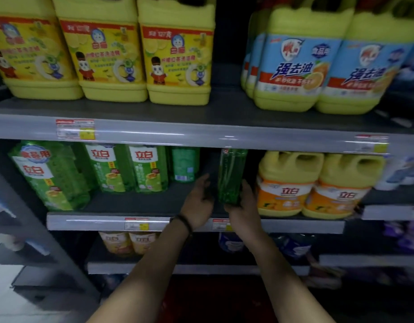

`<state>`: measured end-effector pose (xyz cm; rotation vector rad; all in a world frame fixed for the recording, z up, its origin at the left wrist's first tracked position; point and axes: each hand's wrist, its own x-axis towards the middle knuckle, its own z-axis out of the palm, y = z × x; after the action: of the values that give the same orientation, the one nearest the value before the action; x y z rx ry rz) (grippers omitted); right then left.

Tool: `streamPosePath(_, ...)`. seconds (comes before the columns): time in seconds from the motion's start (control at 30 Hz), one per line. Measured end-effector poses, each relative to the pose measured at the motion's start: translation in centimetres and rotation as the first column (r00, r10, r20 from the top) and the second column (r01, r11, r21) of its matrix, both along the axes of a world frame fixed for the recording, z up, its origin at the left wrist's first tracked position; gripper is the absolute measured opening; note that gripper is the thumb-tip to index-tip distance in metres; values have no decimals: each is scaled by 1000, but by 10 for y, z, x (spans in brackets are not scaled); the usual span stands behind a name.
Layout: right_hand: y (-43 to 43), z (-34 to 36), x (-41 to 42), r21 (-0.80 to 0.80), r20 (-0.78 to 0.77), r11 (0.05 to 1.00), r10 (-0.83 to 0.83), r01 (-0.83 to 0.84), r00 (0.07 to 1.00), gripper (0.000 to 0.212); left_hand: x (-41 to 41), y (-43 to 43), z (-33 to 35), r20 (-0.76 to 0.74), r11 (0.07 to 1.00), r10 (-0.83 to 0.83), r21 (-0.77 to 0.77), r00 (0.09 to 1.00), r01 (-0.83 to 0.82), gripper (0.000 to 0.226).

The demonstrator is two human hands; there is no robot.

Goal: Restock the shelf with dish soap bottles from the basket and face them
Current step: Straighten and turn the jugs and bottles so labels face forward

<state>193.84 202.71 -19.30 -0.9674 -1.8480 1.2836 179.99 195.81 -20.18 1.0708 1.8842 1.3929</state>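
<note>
On the middle shelf a green dish soap bottle stands upright, turned so its narrow side faces me. My right hand grips its base from the right. My left hand, with a dark band on the wrist, is just left of the bottle, fingers spread and holding nothing. Left of the gap stand more green bottles, labels forward, and one further back shows its rear label. The basket is out of view.
Yellow jugs with orange labels stand right of the held bottle. Big yellow jugs and blue-labelled jugs fill the top shelf. A lower shelf holds small orange bottles and dark blue packs. A grey upright post stands left.
</note>
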Motion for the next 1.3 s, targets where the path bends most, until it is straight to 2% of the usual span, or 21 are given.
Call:
streamPosePath(0.07, 4, 4, -5, 1, 2, 999, 41, -41, 999, 79, 2, 10, 7, 39, 1000, -13, 28, 999, 12, 83)
streamPosePath(0.2, 9, 12, -9, -42, -48, 997, 59, -61, 997, 77, 7, 26, 8, 19, 989, -94, 115, 995, 92, 74)
streamPosePath(0.3, 12, 18, -1, -24, -6, 996, 83, -83, 997, 71, 6, 30, -5, 34, 987, -82, 145, 996, 76, 81)
streamPosePath(0.37, 18, 13, 5, -19, 29, 989, 149, -148, 988, 75, 12, 17, 5, 35, 985, -66, 162, 997, 59, 81)
streamPosePath(0.47, 25, 1, 10, -34, 55, 978, 209, -208, 976, 85, 15, -4, 9, -4, 988, -40, 151, 999, 40, 70)
streamPosePath(0.6, 30, -7, 7, -38, 113, 974, 228, -225, 967, 80, -1, -22, 7, 88, 988, 54, 143, 995, -67, 47)
streamPosePath(0.7, 28, -10, -5, 58, 160, 987, 140, -151, 977, 84, -19, -17, 17, 23, 985, 131, 107, 991, -133, 37)
streamPosePath(0.8, 3, -15, -4, 270, 267, 963, -53, -22, 962, 97, -26, -8, 34, -30, 996, 78, 35, 996, -77, 56)
streamPosePath(0.9, -22, -28, 8, 505, 352, 859, -122, -79, 928, 102, -32, 2, 39, -73, 999, -40, 3, 997, 40, 72)
streamPosePath(0.97, -25, -40, 11, 558, 396, 816, -106, -147, 912, 102, -34, 6, 38, -84, 997, -80, 4, 993, 80, 78)
streamPosePath(1.13, -16, -41, 17, 423, 476, 846, 99, -326, 874, 118, -29, -7, 32, -92, 998, -40, 51, 995, 44, 70)
streamPosePath(1.23, -6, -29, 18, 371, 585, 834, 131, -408, 800, 122, -25, -26, 27, -35, 997, 42, 73, 999, -39, 62)
streamPosePath(1.3, -2, -21, 14, 327, 651, 836, 138, -441, 746, 123, -28, -42, 22, -42, 997, 62, 57, 997, -59, 64)
